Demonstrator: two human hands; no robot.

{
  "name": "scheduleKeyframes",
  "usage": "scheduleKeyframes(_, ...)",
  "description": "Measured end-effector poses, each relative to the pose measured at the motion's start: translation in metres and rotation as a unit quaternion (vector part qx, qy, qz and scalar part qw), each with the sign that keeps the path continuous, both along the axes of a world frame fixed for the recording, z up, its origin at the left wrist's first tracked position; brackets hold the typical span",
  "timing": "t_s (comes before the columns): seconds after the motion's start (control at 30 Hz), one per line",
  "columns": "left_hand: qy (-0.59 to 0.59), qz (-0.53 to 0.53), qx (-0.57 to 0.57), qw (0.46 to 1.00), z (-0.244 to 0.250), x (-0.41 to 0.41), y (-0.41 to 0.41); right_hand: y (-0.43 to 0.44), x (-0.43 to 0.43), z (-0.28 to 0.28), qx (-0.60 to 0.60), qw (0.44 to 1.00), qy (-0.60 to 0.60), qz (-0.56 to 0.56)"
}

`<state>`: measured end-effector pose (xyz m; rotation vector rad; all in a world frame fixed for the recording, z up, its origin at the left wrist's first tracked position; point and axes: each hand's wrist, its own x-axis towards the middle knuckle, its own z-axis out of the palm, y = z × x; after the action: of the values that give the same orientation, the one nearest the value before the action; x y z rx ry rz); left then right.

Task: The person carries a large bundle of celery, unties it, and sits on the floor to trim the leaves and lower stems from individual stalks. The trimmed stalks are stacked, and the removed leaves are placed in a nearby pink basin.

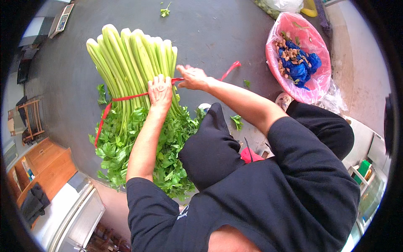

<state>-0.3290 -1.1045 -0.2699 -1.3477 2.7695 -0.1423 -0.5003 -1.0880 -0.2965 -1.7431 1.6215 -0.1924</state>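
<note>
A large bundle of celery (135,63) lies on the grey floor, pale stalk bases away from me and leaves towards me. A red strap (129,97) crosses the stalks; one length trails over the leaves at the left. My left hand (160,93) presses down on the stalks with bent fingers, over the strap. Just right of the bundle, my right hand (192,77) has the strap between thumb and palm, its other fingers partly extended. The strap's loose end shows beyond my right wrist. My palms and the strap inside them are hidden.
A pink basin (270,50) lined with clear plastic holds blue plastic and scraps at the right. Loose celery leaves (236,122) lie on the floor. My knees and one shoe (284,100) are close by. Wooden furniture (47,163) stands at the left.
</note>
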Motion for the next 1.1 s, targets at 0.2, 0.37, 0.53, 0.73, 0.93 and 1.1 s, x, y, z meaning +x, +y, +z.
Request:
scheduleKeyframes(0.2,-0.029,0.057,-0.023,0.998,0.0,0.004,0.011,0.039,-0.044,-0.055,0.08,0.994,0.005,0.079)
scheduleKeyframes(0.37,-0.058,0.04,-0.01,0.998,-0.007,-0.015,0.008,0.034,-0.089,-0.104,0.121,0.973,0.186,0.063)
scheduleKeyframes(0.53,-0.06,0.049,0.035,0.996,-0.003,-0.003,-0.009,0.001,-0.001,-0.024,-0.242,0.956,0.119,0.119)
scheduleKeyframes(0.73,0.247,0.176,-0.096,0.948,0.071,0.074,-0.027,0.003,0.008,-0.017,-0.155,0.984,-0.07,-0.051)
scheduleKeyframes(0.93,0.012,0.441,0.173,0.881,0.03,0.264,-0.051,-0.001,0.041,0.031,-0.239,0.962,-0.126,0.032)
scheduleKeyframes(1.1,0.154,0.384,0.232,0.88,0.024,0.25,-0.068,-0.032,0.115,0.074,-0.289,0.922,-0.191,0.172)
